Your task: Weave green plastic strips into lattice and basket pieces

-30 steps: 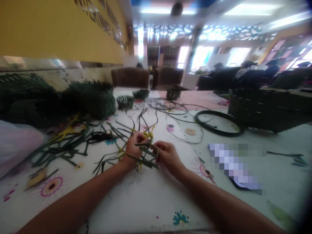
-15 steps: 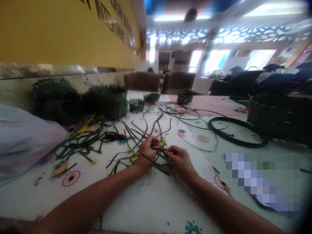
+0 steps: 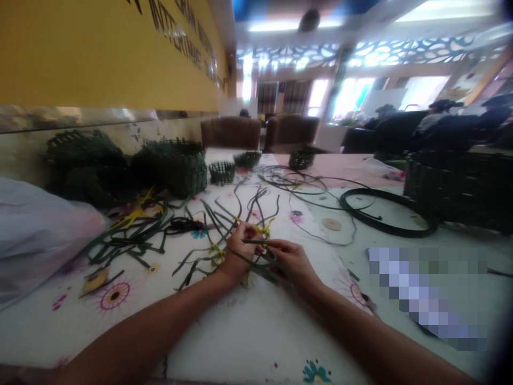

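Observation:
My left hand (image 3: 237,251) and my right hand (image 3: 292,261) meet over the middle of a white flowered tablecloth (image 3: 248,331). Both are closed in a pinch on a cluster of dark green weaving strips (image 3: 256,259) that cross between them. Small yellow ties (image 3: 264,230) bind the strips just beyond my fingers. More loose green strips (image 3: 140,235) fan out to the left and away from my hands.
Several dark green woven baskets (image 3: 172,166) stand at the back left, smaller ones (image 3: 223,172) farther off. A big dark basket (image 3: 460,187) and a coiled hoop (image 3: 387,211) lie right. A pale plastic bag (image 3: 36,230) sits left. People sit in the far background.
My hands stay closed on the strips and my fingers shift slightly. The view has swung a little, so everything sits slightly differently in frame.

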A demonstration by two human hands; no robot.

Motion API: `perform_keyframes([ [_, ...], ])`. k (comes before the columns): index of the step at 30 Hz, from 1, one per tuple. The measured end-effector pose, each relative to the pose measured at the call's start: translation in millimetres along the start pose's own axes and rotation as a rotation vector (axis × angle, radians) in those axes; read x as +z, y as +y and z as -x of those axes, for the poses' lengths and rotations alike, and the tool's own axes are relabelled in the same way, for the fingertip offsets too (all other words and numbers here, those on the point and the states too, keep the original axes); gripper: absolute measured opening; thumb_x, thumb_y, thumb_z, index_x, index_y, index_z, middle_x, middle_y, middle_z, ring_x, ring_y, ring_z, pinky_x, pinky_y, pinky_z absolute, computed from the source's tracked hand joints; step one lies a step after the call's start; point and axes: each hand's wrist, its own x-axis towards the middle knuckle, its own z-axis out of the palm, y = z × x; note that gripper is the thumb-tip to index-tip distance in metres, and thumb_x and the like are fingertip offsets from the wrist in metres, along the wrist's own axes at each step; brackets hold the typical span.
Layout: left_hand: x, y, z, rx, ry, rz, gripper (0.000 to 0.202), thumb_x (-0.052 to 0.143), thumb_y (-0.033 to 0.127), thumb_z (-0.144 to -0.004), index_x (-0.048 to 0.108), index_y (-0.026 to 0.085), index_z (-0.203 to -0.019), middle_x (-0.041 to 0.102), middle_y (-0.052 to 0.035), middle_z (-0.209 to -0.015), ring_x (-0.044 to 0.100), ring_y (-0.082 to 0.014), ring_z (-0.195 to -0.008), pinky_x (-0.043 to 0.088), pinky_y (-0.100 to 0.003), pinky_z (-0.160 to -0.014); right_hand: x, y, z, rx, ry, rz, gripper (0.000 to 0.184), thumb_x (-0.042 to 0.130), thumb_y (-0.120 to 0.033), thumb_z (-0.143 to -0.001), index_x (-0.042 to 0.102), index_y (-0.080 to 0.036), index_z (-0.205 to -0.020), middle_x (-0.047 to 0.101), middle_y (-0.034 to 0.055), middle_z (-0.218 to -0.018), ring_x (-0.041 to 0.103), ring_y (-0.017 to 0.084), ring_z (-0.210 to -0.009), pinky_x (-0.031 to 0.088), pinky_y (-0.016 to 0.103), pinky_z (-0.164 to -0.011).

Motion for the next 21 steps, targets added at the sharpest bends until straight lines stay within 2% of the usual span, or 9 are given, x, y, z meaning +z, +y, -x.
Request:
perform_keyframes([
  [3, 1.2, -5, 0, -0.019, 0.005, -0.017, 0.021, 0.066, 0.031, -0.074, 0.05, 0.018, -0.081, 0.055, 0.0039, -0.072, 0.058, -0.0093, -0.052, 0.044, -0.019, -0.044, -1, 3, -3, -0.069, -0.019, -0.015, 0.032, 0.078, -0.037, -0.06, 0.074, -0.013, -0.08, 0.062, 0.0012, -0.06, 0.046, 0.009, -0.048, 0.034, 0.021, -0.044],
  [5, 0.4, -5, -1, -0.078, -0.018, 0.006, 0.024, 0.066, 0.033, -0.073, 0.05, 0.018, -0.081, 0.055, 0.0042, -0.072, 0.056, -0.0087, -0.048, 0.041, -0.018, -0.04, -2, 8, -5, -0.11, -0.024, -0.012, 0.027, 0.076, -0.035, -0.062, 0.073, -0.014, -0.08, 0.063, 0.0013, -0.062, 0.047, 0.009, -0.048, 0.034, 0.021, -0.044],
  [8, -3.0, -2, -5, -0.146, -0.079, 0.044, 0.026, 0.067, 0.034, -0.072, 0.049, 0.018, -0.081, 0.053, 0.0061, -0.065, 0.05, -0.0063, -0.04, 0.035, -0.017, -0.037, -2, 15, -6, -0.164, -0.045, -0.001, 0.021, 0.072, -0.032, -0.067, 0.072, -0.016, -0.08, 0.059, -0.0014, -0.057, 0.045, 0.008, -0.045, 0.034, 0.021, -0.044],
  [11, -5.7, 3, -7, -0.148, -0.093, 0.035, 0.027, 0.069, 0.033, -0.069, 0.049, 0.018, -0.079, 0.053, 0.0066, -0.062, 0.047, -0.0058, -0.038, 0.032, -0.016, -0.035, -2, 17, -5, -0.212, -0.077, 0.029, 0.018, 0.07, -0.031, -0.069, 0.073, -0.016, -0.08, 0.056, -0.0029, -0.054, 0.044, 0.009, -0.044, 0.035, 0.022, -0.044],
  [16, -3.7, 5, -4, -0.144, -0.033, 0.028, 0.024, 0.068, 0.033, -0.072, 0.049, 0.019, -0.079, 0.048, 0.0082, -0.053, 0.044, -0.0065, -0.038, 0.032, -0.017, -0.037, -3, 13, -5, -0.212, -0.064, 0.049, 0.024, 0.072, -0.035, -0.07, 0.075, -0.016, -0.084, 0.056, -0.0012, -0.059, 0.045, 0.009, -0.049, 0.036, 0.022, -0.044],
  [19, -4.7, 4, -6, -0.19, -0.043, 0.024, 0.019, 0.065, 0.029, -0.074, 0.05, 0.019, -0.079, 0.049, 0.008, -0.054, 0.042, -0.0057, -0.037, 0.031, -0.017, -0.037, -5, 14, -7, -0.176, -0.088, 0.028, 0.032, 0.075, -0.038, -0.068, 0.075, -0.016, -0.09, 0.058, 0.0002, -0.062, 0.045, 0.01, -0.049, 0.035, 0.023, -0.043],
  [21, -8.4, 3, -10, -0.218, -0.065, 0.002, 0.017, 0.066, 0.023, -0.071, 0.052, 0.018, -0.078, 0.051, 0.0072, -0.056, 0.043, -0.0052, -0.037, 0.03, -0.016, -0.036, -7, 15, -9, -0.144, -0.118, 0.009, 0.035, 0.077, -0.038, -0.066, 0.075, -0.015, -0.092, 0.059, 0.0009, -0.063, 0.046, 0.01, -0.049, 0.036, 0.023, -0.043],
])
